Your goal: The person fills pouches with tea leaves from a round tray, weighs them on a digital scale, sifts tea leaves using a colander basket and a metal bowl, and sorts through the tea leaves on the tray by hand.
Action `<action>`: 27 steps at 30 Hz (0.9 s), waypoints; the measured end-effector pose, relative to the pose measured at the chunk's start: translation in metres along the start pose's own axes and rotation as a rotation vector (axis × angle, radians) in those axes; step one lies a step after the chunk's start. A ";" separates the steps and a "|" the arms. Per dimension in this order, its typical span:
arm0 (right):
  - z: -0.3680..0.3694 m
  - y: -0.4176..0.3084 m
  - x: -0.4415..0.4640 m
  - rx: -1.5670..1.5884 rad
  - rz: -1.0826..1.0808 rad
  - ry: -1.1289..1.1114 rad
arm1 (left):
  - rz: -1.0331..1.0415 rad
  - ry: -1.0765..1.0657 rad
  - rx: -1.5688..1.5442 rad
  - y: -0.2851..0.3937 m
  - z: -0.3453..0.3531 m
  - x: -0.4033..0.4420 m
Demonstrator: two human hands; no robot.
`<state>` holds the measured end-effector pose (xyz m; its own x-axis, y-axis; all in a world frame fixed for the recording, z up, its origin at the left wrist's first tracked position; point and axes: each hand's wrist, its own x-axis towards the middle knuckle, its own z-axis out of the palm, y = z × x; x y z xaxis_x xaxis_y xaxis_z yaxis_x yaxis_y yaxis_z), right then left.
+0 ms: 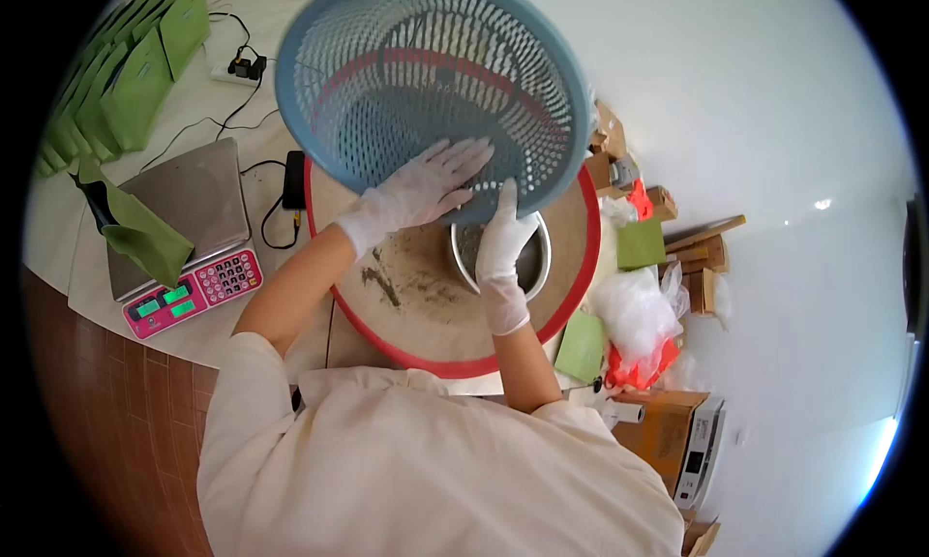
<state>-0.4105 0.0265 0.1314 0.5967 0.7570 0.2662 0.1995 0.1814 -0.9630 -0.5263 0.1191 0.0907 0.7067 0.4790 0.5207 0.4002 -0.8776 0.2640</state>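
A large blue plastic basket [334, 160] with a mesh of holes is tilted up over a round tray [464, 366] with a red rim. My left hand [431, 184], in a white glove, lies with its fingers spread against the basket's inside near the lower edge. Gloved too, my right hand [505, 242] grips the basket's near rim, one finger pointing up inside it. Beneath my right hand a round metal bowl [544, 257] stands on the tray, partly hidden. Dark bits are scattered on the tray's pale surface.
On the left, a pink scale [227, 278] with a metal plate carries an open green bag [145, 238]. Several green bags [140, 88] stand behind it, near a power strip and cables. To the right are plastic bags [634, 305], green packets and cardboard boxes [658, 431].
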 end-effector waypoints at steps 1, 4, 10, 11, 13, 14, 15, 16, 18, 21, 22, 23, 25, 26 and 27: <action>0.003 0.001 0.007 0.020 0.001 0.004 | 0.001 0.021 0.023 0.004 -0.019 0.003; -0.003 -0.004 0.002 0.109 0.072 0.019 | 0.019 0.306 0.075 0.018 -0.071 -0.004; -0.004 -0.021 -0.002 0.115 0.041 0.005 | -0.022 0.300 -0.076 0.020 -0.027 0.008; -0.006 -0.023 -0.002 0.139 -0.002 0.004 | -0.031 0.122 -0.178 0.022 -0.017 0.008; -0.017 -0.020 0.001 0.106 -0.001 0.059 | -0.204 0.093 0.046 0.022 -0.028 -0.002; -0.027 -0.021 0.003 0.061 -0.003 0.104 | -0.338 0.075 0.085 0.025 -0.028 -0.010; -0.038 -0.023 0.005 0.017 -0.004 0.153 | -0.368 0.180 0.070 0.023 -0.028 -0.022; -0.057 -0.010 0.013 -0.010 0.067 0.206 | -0.394 0.289 0.053 0.024 -0.028 -0.031; -0.082 -0.010 0.024 0.082 0.116 0.321 | -0.499 0.382 0.141 0.051 -0.043 -0.038; -0.124 -0.010 0.035 0.245 0.171 0.447 | -0.500 0.510 0.043 0.084 -0.023 -0.038; -0.137 -0.004 0.040 0.379 0.114 0.495 | -0.485 0.506 0.046 0.093 -0.008 -0.035; -0.154 0.003 0.045 0.393 0.113 0.505 | -0.599 0.539 -0.152 0.101 0.016 -0.031; -0.198 0.022 0.059 0.320 -0.033 0.590 | -0.687 0.557 -0.341 0.107 0.089 -0.027; -0.226 0.038 0.066 0.319 -0.023 0.592 | -0.824 0.552 -0.555 0.099 0.143 -0.032; -0.254 0.048 0.072 0.197 -0.107 0.578 | -0.957 0.535 -0.772 0.100 0.182 -0.031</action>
<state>-0.1608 -0.0698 0.1156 0.9168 0.2758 0.2887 0.1673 0.3913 -0.9050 -0.4024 0.0208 -0.0469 -0.0493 0.9956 0.0793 0.0507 -0.0768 0.9958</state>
